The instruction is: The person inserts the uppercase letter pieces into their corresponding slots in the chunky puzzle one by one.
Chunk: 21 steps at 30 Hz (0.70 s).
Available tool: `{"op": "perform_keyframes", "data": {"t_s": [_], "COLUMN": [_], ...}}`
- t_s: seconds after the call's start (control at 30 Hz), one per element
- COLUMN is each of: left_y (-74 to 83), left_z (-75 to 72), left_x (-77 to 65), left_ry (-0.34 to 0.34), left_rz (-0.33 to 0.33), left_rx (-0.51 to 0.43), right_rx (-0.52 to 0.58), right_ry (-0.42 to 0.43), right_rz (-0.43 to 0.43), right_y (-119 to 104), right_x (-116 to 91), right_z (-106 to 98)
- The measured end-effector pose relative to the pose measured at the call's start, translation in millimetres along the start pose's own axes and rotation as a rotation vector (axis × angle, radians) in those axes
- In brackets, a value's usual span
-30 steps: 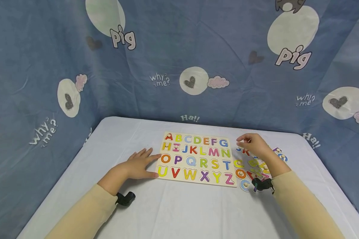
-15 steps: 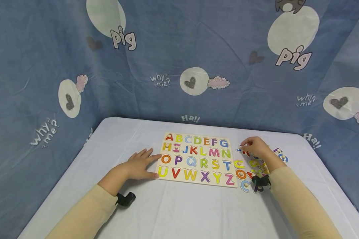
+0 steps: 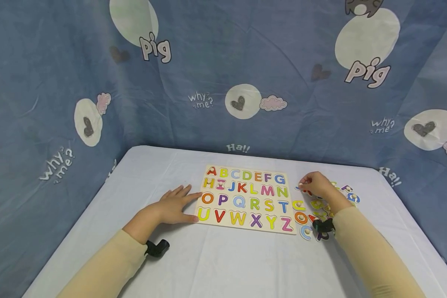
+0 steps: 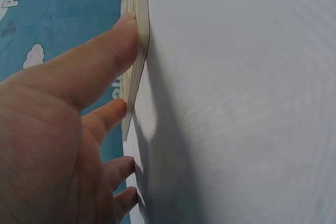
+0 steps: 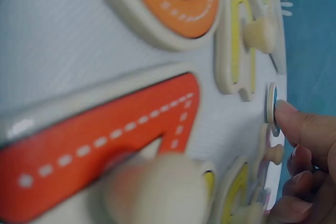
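A wooden alphabet puzzle board (image 3: pixel 215 200) lies on the white table; its A, H and I carry knobs. My left hand (image 3: pixel 175 207) spreads its fingers at the board's left side. In the left wrist view, the thumb (image 4: pixel 107 56) and a fingertip touch the board's edge. My right hand (image 3: pixel 317 185), just right of the board, pinches the blue letter J piece (image 5: pixel 272 106), mostly hidden by the fingers in the head view. Beside it lies a red K piece (image 3: pixel 307 192), partly covered by the hand.
Several loose knobbed letters lie under and around the right forearm, among them an orange O (image 3: pixel 301 217), a light blue C (image 3: pixel 306 232) and a purple F (image 3: pixel 347 188). Blue printed cloth (image 3: pixel 208 132) hangs behind the table (image 3: pixel 223 265).
My right hand has come down from above the letters, a little to the right, and has taken hold of the blue J. The left hand stays at the board's edge.
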State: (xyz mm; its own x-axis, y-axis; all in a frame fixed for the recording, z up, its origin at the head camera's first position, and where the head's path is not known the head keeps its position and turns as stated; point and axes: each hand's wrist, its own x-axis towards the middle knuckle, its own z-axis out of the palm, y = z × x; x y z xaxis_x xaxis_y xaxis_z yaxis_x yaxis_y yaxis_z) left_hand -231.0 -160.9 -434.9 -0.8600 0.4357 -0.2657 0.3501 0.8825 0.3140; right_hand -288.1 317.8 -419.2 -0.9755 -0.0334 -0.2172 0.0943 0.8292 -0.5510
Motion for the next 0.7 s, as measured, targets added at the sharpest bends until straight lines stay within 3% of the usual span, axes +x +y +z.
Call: {"op": "perform_keyframes", "data": {"t_s": [0.3,0.5,0.7], "left_y": [0.0,2.1,3.3], "left_z": [-0.7,-2.5,-3.5], "left_x": [-1.1,-3.3,-3.0], "left_ry": [0.003,-0.003,-0.009], "left_rz": [0.002,0.001,-0.005], "left_rx": [-0.008,-0.010,-0.009], "right_rx": [0.016,0.039,0.071], "right_ry": [-0.012,-0.022,-0.030], "right_rz": [-0.022,-0.094,-0.192], "right_y": [-12.8,-42.3,-76.5], "right_x": [-12.9,-24.5,-28.2], "right_z": [-8.0,-8.5,3.5]}}
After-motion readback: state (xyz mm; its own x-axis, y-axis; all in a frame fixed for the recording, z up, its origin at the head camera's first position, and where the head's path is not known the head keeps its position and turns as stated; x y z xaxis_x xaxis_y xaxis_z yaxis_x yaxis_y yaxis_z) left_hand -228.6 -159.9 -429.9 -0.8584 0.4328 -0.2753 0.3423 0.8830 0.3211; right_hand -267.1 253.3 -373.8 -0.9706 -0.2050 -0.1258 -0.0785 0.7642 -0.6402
